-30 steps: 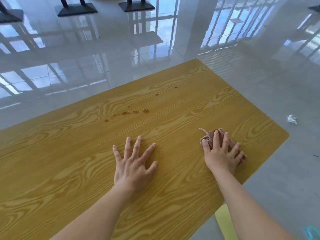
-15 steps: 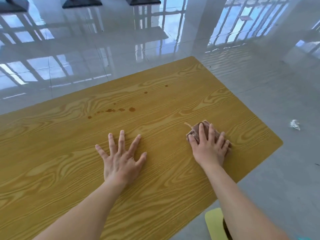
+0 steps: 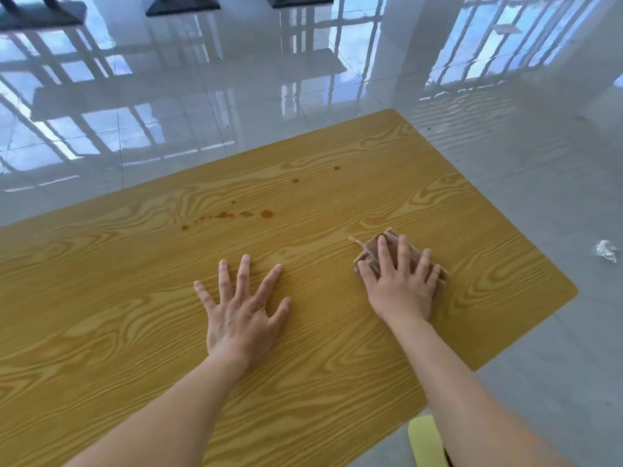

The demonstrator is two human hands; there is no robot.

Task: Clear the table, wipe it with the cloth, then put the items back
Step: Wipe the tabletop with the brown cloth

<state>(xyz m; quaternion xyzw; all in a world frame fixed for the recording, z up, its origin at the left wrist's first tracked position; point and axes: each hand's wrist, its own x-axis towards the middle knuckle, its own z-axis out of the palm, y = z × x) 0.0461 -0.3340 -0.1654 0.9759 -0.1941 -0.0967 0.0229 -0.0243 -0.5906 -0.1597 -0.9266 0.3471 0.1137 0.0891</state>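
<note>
On the table (image 3: 141, 318), the left hand (image 3: 241, 315) lies left of the cloth (image 3: 372, 252) (under the right hand (image 3: 401, 288)).

Cloth (image 3: 387, 246) mostly hidden under right hand (image 3: 401, 284)

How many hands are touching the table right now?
2. The left hand lies flat on the bare table; the right hand presses the cloth near the right end.

We see a shiny grey tiled floor (image 3: 337, 96) all around. It mirrors tall windows with bars and blue sky. Dark flat table bases (image 3: 182, 5) stand far back. A crumpled white scrap of paper (image 3: 606, 251) lies on the floor at the right.
</note>
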